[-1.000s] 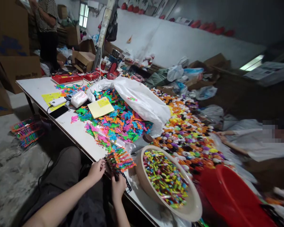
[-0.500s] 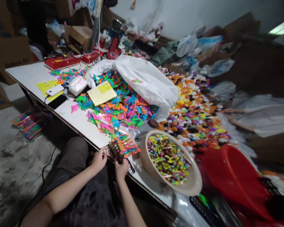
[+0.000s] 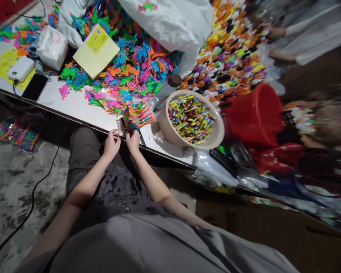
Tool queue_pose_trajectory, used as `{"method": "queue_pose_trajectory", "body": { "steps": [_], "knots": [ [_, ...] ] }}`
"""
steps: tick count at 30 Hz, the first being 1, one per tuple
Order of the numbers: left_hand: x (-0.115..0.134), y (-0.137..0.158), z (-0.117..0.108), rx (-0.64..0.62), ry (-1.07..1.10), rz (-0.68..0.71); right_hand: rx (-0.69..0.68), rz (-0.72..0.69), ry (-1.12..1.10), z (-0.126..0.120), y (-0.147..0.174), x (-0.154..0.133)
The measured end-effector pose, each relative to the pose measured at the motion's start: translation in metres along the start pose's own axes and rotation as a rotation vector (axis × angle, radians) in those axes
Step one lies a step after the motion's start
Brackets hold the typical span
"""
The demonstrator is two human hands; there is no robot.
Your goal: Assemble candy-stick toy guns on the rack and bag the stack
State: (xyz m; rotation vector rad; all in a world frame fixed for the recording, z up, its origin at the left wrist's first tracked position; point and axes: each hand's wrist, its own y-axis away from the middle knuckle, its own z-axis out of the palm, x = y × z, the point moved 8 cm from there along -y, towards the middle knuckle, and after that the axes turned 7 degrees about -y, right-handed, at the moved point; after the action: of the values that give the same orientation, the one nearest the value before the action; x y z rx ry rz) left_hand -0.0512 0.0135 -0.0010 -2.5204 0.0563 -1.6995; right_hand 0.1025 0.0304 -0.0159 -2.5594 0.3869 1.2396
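Observation:
My left hand [image 3: 112, 145] is at the table's front edge with its fingers curled together; what they pinch, if anything, is too small to make out. A small pale pink piece [image 3: 119, 126] lies just beyond its fingertips. Close on its right, my right hand [image 3: 133, 141] is closed at the near end of a black perforated strip [image 3: 142, 139]; its fingertips are partly hidden. Just past both hands stands a row of orange, green and blue plastic toys [image 3: 140, 113]. Behind it spreads a heap of loose coloured plastic toys [image 3: 142, 64], partly under a white sack [image 3: 173, 24].
To the right are a beige tub [image 3: 162, 127] of small wrapped pieces and a red bucket [image 3: 244, 117]. A phone [image 3: 35, 87], a white power bank [image 3: 21, 69] and a yellow pad [image 3: 93, 57] lie left. A co-worker's hands [image 3: 278, 43] are far right.
The view has tilted down and shows more of my lap. My hands stay at the table edge by the row of toys, with little visible change in their grip.

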Motion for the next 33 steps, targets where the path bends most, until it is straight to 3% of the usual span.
{"method": "queue_pose_trajectory", "body": {
  "steps": [4, 7, 11, 15, 18, 21, 26, 33],
  "knots": [
    [-0.007, -0.010, -0.019, 0.101, -0.058, 0.001, -0.272, -0.202, -0.200, 0.025, 0.016, -0.026],
    [-0.009, -0.017, -0.028, 0.147, -0.104, 0.008, -0.202, -0.248, -0.244, 0.007, 0.026, -0.022],
    [-0.006, -0.030, -0.032, 0.131, -0.181, 0.030, -0.075, -0.168, -0.125, -0.028, 0.016, 0.013],
    [0.002, -0.061, -0.030, 0.018, -0.452, 0.108, -0.010, -0.110, -0.067, -0.052, -0.020, 0.051],
    [0.006, -0.094, -0.018, -0.154, -0.725, 0.192, 0.003, -0.088, -0.070, -0.055, -0.045, 0.068],
    [0.007, -0.127, -0.002, -0.328, -0.926, 0.262, -0.005, -0.093, -0.073, -0.052, -0.055, 0.070],
    [0.010, -0.167, 0.021, -0.510, -1.063, 0.387, 0.007, -0.109, -0.096, -0.052, -0.053, 0.066],
    [0.025, -0.186, 0.018, -0.419, -1.044, 0.497, 0.018, -0.109, -0.115, -0.053, -0.056, 0.064]
  ]
}}
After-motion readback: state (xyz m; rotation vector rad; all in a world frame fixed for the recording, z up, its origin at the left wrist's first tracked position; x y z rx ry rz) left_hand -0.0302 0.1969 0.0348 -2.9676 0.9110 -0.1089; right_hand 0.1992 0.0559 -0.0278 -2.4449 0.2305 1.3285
